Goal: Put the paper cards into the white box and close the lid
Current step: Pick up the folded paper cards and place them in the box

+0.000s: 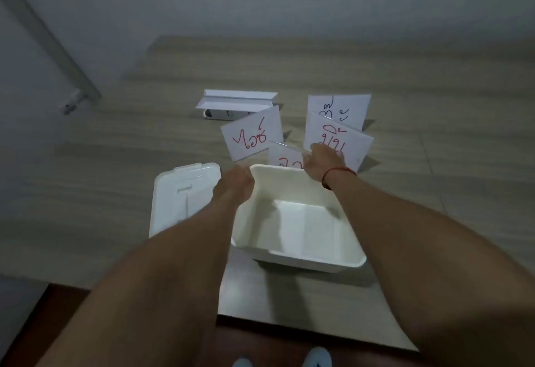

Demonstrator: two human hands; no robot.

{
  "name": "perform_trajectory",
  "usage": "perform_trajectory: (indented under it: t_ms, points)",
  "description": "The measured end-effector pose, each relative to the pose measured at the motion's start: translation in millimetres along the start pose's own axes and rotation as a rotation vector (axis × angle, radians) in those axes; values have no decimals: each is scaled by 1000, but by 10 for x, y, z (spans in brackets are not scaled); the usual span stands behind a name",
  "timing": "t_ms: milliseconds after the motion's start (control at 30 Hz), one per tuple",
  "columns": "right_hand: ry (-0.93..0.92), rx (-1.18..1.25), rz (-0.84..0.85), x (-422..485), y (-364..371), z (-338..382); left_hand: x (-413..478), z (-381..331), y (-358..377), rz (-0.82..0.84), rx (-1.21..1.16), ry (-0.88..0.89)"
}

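Observation:
The white box (pixel 307 259) stands open and empty near the table's front edge. Its lid (pixel 179 201) lies flat to the left. Behind the box stand several folded paper cards: one with red writing (pixel 252 134) at back left, a low one (pixel 282 158) right behind the rim, another red one (pixel 335 134) at right, and a blue-lettered one (pixel 338 108) furthest back. My left hand (pixel 234 184) curls at the box's far-left corner. My right hand (pixel 322 161) reaches past the far-right corner, fingers against the lower edges of the low card and the right red card; its grip is hidden.
A white folded holder with a small white device under it (pixel 234 104) lies at the back left of the wooden table (pixel 434 192). The table's front edge runs just below the box, with dark floor and my shoes beneath.

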State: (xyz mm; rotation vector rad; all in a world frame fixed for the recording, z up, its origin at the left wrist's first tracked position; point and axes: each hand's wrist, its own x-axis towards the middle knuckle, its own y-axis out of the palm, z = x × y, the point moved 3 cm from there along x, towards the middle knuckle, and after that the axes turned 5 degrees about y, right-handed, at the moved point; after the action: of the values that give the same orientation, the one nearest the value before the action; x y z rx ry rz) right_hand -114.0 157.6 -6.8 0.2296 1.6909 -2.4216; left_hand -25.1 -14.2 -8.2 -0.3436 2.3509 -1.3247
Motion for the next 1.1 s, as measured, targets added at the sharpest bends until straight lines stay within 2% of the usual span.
perform_trajectory:
  t_ms: [233,400,600,800,1000,1100]
  points:
    - [127,68,30,153,127,6,53,106,201,44,-103,-97]
    - [80,64,-3,179,175,80,77,129,228,18,-107,-57]
    - [-63,-29,-212,70,-44,204,111,106,140,54,-124,-7]
    - [-143,67,-401,-188,-646,266,49,29,46,166,-61,39]
    - [-171,159,-387,-485,-968,263,-12,51,38,194,20,87]
    - [-153,230,-275,-555,-941,179,-16,27,19,198,15,103]
